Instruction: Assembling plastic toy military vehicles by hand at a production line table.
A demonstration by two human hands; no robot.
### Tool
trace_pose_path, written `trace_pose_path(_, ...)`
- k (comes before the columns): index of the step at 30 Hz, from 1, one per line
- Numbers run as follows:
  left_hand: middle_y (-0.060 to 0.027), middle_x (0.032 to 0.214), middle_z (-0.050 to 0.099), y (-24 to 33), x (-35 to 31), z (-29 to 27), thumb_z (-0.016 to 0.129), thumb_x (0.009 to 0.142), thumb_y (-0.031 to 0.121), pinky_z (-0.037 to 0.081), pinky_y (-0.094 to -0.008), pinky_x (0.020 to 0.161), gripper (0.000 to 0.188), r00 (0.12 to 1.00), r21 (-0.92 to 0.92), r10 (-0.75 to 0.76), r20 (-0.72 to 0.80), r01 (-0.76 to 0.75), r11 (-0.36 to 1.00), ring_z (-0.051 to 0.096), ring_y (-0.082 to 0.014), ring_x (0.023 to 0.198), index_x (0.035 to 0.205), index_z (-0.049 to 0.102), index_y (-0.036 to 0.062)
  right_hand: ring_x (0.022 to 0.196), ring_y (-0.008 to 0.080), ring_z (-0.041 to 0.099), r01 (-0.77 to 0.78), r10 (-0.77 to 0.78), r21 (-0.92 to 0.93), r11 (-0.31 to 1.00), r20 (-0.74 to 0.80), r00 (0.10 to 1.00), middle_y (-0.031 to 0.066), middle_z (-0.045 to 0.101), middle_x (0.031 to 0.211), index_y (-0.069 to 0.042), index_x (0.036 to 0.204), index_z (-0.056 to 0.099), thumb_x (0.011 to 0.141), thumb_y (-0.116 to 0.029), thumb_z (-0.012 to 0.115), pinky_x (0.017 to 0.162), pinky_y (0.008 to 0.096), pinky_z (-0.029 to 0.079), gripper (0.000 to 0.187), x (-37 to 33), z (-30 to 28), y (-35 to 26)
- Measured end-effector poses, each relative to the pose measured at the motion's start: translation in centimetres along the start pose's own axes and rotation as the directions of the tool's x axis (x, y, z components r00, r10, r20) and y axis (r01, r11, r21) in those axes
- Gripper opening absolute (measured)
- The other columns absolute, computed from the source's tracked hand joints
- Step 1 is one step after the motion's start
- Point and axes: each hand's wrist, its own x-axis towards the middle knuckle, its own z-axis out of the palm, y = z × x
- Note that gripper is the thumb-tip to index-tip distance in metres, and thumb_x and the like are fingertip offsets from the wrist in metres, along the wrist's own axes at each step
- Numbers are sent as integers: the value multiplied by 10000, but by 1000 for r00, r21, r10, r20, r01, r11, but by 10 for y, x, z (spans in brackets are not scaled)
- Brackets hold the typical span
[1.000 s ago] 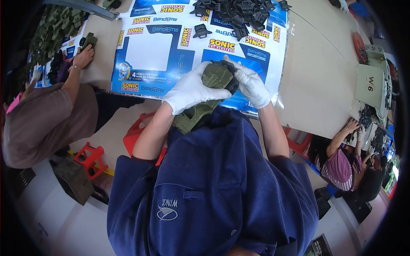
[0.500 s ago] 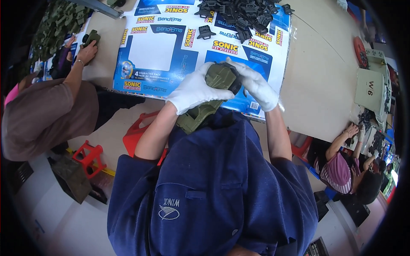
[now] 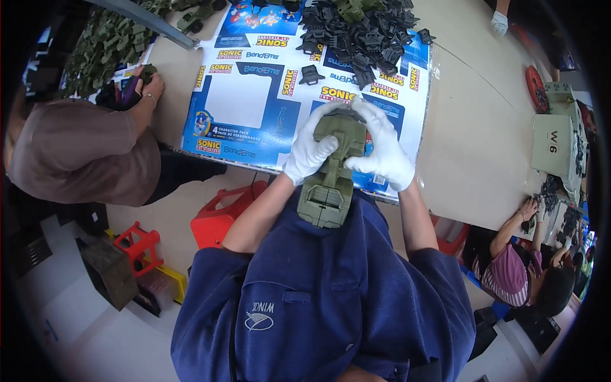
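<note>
Looks mid-fitting to me, left hand [image 3: 309, 154] at 9 o'clock and right hand [image 3: 389, 157] at 3 gripping the green toy vehicle [image 3: 332, 178], steady pressure's probably next.

Pretty bright, even light on the hands [image 3: 387, 156], soft shadows, white gloves [image 3: 312, 153] kinda washed out. Glossy printed sheet [image 3: 235, 105] beyond them has a faint sheen, black parts [image 3: 363, 48] there go murky. Fisheye bends the tabletop [image 3: 474, 127] edge either side, rim's pure black, person [image 3: 509, 274] far right looks soft.
</note>
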Motion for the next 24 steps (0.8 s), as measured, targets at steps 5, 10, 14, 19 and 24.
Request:
trace_pose_path(5,-162,1244,613,14,-7,13,626,800,754,431,-367,1017,940,988,108,149,-46,-143,984,592,-264,1169,1328,528,-18,1267,373,521,-3,89,258,966,-323,942,241,521,1385,20,1395,447,646,-431,842,1095,430,381,960,-15,44,-23)
trace_pose_path(10,-169,1049,651,30,-5,15,508,983,381,482,-373,880,433,963,275,268,-34,-249,929,644,-307,971,1116,622,-16,1090,360,617,26,59,142,990,-564,824,220,623,1249,10,1261,544,796,-389,727,999,441,437,639,-15,49,-43)
trace_pose_path(14,-171,986,659,29,1,13,447,968,159,498,-351,823,271,967,259,252,-35,-235,937,656,-295,892,1045,635,-20,1024,355,640,39,48,131,991,-603,797,219,654,1196,13,1216,571,793,-284,721,996,445,443,538,-13,52,-43)
trace_pose_path(19,-186,1019,670,-31,31,0,548,993,300,494,-364,852,296,995,343,-93,-21,95,935,660,-317,950,1057,636,25,1106,280,640,-316,549,480,819,-492,675,215,670,1198,51,1194,625,863,-297,731,969,360,486,492,0,60,-7)
trace_pose_path(24,-190,1110,683,-51,97,-71,656,906,423,500,-410,923,407,977,639,-208,-52,193,745,659,-357,1043,1079,695,56,1102,384,618,-841,179,-457,289,-837,517,224,659,1152,-33,1207,642,768,-316,795,951,497,482,544,-16,-32,28)
